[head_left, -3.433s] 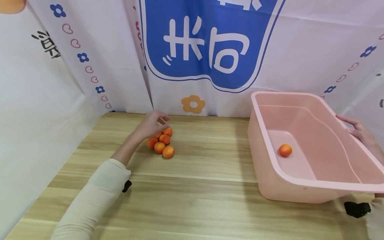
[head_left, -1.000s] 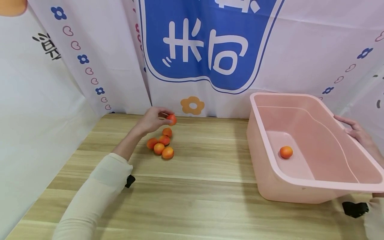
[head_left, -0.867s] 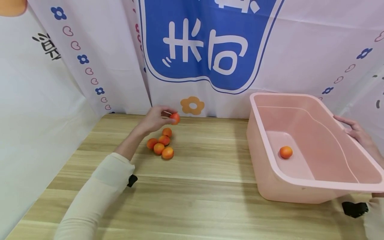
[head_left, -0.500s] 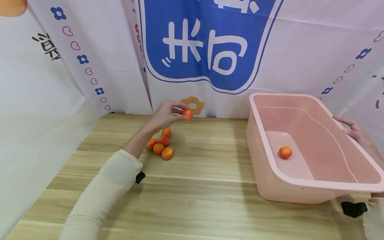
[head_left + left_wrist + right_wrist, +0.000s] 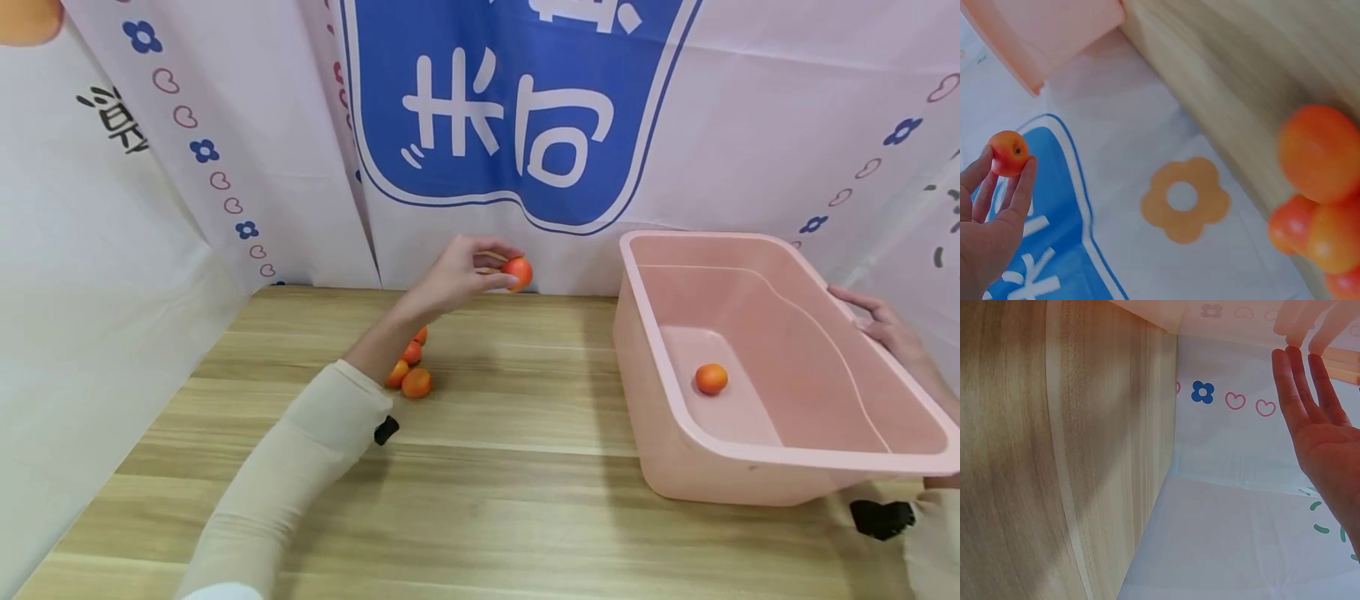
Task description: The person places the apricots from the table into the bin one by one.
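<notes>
My left hand (image 5: pixel 459 273) holds an orange-red apricot (image 5: pixel 519 272) between thumb and fingertips, raised above the back of the table. In the left wrist view the apricot (image 5: pixel 1010 154) shows its dark stem dimple. Behind my left forearm lie several more apricots (image 5: pixel 417 383) in a cluster, partly hidden by the arm. To the right stands a pink plastic tub (image 5: pixel 678 392) with one apricot (image 5: pixel 711 378) on its floor. My right hand (image 5: pixel 888 327) is at the tub's right rim; in the right wrist view its straight fingers (image 5: pixel 1297 387) touch the outer wall.
The wood-grain table (image 5: pixel 480 508) meets a printed white cloth (image 5: pixel 300 217) hung along its back and sides. Between the left hand and the tub's near-left wall lies a stretch of bare tabletop. A black wrist device (image 5: pixel 882 518) is on the right sleeve.
My left hand has picked an apricot from the cluster, lifted it and carried it right toward the tub. The right hand has stayed at the tub's rim.
</notes>
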`<state>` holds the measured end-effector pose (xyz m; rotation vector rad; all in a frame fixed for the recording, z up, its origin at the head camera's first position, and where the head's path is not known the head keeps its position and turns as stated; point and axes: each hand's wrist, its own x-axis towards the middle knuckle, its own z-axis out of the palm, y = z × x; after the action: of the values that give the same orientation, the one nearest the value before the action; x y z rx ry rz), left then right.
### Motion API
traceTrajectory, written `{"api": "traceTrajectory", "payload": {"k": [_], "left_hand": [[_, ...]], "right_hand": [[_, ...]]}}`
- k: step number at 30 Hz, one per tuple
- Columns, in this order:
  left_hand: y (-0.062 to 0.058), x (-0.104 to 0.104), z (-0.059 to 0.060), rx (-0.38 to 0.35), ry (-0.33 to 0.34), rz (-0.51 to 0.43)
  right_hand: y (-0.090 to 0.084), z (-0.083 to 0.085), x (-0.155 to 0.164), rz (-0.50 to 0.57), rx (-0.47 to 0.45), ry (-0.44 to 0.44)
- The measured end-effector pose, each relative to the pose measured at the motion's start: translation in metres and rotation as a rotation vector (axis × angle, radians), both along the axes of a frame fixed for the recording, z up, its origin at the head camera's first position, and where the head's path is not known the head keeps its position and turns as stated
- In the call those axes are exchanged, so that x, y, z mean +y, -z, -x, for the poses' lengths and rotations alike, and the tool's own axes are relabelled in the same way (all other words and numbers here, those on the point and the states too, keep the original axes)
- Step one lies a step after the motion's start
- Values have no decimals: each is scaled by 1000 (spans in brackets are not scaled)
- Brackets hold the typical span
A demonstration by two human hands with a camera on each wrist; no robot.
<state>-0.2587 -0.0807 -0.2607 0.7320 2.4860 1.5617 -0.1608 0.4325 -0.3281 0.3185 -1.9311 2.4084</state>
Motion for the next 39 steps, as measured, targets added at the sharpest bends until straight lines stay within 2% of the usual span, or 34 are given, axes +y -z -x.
{"api": "traceTrajectory", "payload": {"k": [5,8,15,22,27,34,39], "left_hand": [[-9,24,-2,9,53,-32],[-12,37,-4,42,83,-50],[-17,66,-10,82,124,-97],[-20,91,-13,94,152,-111],[-21,107,-12,108,181,-129],[-24,127,-13,78,213,-117],[-27,143,-14,26,222,-98]], "right_hand": [[1,4,0,121,36,-78],[1,8,1,188,54,-126],[0,10,2,111,53,-60],[3,11,2,134,94,-104],[4,13,3,133,95,-101],[4,8,2,181,70,-129],[3,2,-2,48,53,-39]]}}
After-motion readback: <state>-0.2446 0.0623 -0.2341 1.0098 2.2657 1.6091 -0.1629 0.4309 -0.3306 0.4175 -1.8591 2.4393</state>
